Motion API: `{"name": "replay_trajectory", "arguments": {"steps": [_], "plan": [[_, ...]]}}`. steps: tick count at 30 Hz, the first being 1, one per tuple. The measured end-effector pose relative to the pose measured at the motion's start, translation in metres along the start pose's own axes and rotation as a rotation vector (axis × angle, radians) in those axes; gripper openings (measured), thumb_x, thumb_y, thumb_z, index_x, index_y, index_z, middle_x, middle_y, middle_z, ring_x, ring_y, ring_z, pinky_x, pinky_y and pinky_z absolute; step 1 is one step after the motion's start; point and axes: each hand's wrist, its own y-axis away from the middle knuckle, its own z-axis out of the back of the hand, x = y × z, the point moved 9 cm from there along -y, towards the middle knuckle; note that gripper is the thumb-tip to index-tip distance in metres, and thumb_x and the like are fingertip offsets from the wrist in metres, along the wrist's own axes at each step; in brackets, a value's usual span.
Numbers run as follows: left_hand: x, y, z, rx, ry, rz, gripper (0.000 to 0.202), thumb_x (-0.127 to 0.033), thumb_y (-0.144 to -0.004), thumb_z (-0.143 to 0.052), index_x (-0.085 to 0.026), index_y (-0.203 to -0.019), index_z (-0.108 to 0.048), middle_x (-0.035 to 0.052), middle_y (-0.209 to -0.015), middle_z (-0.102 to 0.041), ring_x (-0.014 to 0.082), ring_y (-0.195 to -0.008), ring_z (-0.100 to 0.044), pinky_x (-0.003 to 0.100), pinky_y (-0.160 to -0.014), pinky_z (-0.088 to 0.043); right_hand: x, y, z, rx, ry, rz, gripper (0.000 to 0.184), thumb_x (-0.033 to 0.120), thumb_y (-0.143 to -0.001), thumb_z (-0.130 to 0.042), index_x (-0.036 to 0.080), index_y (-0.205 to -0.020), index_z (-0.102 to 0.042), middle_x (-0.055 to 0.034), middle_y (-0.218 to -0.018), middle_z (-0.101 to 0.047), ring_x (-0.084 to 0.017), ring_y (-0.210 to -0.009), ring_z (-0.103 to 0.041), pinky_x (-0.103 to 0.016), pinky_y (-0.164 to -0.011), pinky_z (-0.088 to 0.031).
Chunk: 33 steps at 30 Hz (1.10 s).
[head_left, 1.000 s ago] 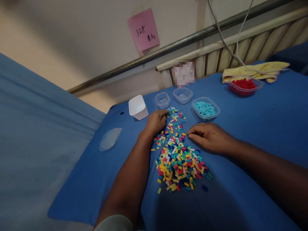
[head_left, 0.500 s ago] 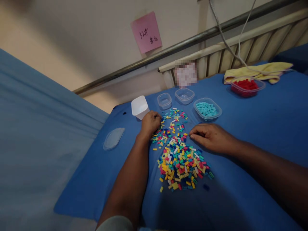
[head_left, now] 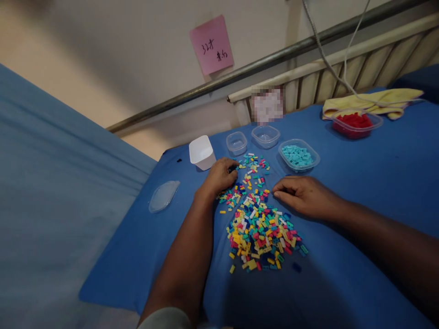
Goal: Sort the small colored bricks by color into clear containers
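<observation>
Blue cloth (head_left: pixel 380 183) lies below a pale wall; the left forearm reaches from the near side, its left hand (head_left: pixel 221 176) palm down over the left of the small bricks (head_left: pixel 262 235), fingers curled, thumb parted from forefinger (I cannot tell whether it holds any); the right hand (head_left: pixel 298 195) sits just right of them, loosely folded, its grip hidden; beyond stand a white tub (head_left: pixel 202 154) and a container of light-blue pieces (head_left: pixel 297 156).

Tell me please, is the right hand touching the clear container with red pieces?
Apart. The head view shows it plainly: a stretch of bare blue surface lies between the right hand and the clear container with red pieces.
</observation>
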Motion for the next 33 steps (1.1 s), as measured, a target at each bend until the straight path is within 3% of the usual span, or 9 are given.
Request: {"name": "replay_trajectory", "arguments": {"steps": [11,15,22,25,29,33], "plan": [[-0.025,-0.002,0.001,0.045,-0.142,-0.052,0.036,-0.021,-0.098,-0.060,-0.019,-0.129,-0.080,0.0117,-0.126,-0.078,0.0307,-0.119,-0.071,0.041,-0.109,-0.055,-0.005,0.001,-0.002,0.018,0.014,0.005,0.017,0.035,-0.104,-0.064,0.028,-0.104,-0.081,-0.0025,-0.105,-0.084,-0.023,-0.094,-0.077,-0.036,-0.079,-0.055],[-0.025,-0.003,0.001,0.060,-0.165,-0.049,0.033,-0.023,-0.104,-0.058,-0.019,-0.129,-0.080,0.0110,-0.127,-0.078,0.0295,-0.121,-0.071,0.038,-0.108,-0.055,-0.005,0.002,-0.002,0.025,0.023,-0.004,0.020,0.037,-0.106,-0.063,0.028,-0.105,-0.081,-0.0026,-0.104,-0.084,-0.023,-0.094,-0.077,-0.036,-0.079,-0.055],[-0.020,-0.003,0.001,0.057,-0.170,-0.056,0.029,-0.021,-0.102,-0.061,-0.019,-0.123,-0.081,0.0123,-0.123,-0.079,0.0319,-0.118,-0.071,0.041,-0.104,-0.054,-0.004,0.002,-0.001,0.021,0.020,-0.009,0.019,0.036,-0.105,-0.063,0.028,-0.104,-0.081,-0.0018,-0.102,-0.084,-0.023,-0.092,-0.077,-0.036,-0.079,-0.055],[-0.012,-0.004,0.011,-0.045,0.017,-0.002,0.027,-0.022,-0.099,-0.064,-0.017,-0.119,-0.081,0.0123,-0.119,-0.079,0.0308,-0.113,-0.071,0.041,-0.101,-0.054,-0.002,0.002,0.000,0.014,0.010,-0.015,0.020,0.036,-0.105,-0.063,0.028,-0.102,-0.081,-0.0021,-0.099,-0.083,-0.022,-0.088,-0.076,-0.035,-0.076,-0.054],[0.012,-0.004,0.016,-0.198,0.634,0.240,0.021,-0.029,-0.092,-0.075,-0.015,-0.107,-0.080,0.0066,-0.096,-0.076,0.0195,-0.084,-0.068,0.032,-0.078,-0.054,-0.001,0.001,0.000,0.013,0.009,-0.004,0.021,0.036,-0.105,-0.063,0.028,-0.104,-0.081,-0.0026,-0.099,-0.084,-0.022,-0.086,-0.075,-0.035,-0.075,-0.053],[0.012,-0.001,0.004,-0.189,1.154,0.416,0.038,-0.033,-0.071,-0.095,-0.015,-0.099,-0.077,0.0016,-0.082,-0.070,0.0132,-0.069,-0.063,0.026,-0.066,-0.051,-0.003,-0.001,-0.001,0.011,0.005,-0.005,0.020,0.035,-0.105,-0.063,0.027,-0.103,-0.081,-0.0030,-0.101,-0.084,-0.023,-0.089,-0.076,-0.036,-0.077,-0.053]]}}
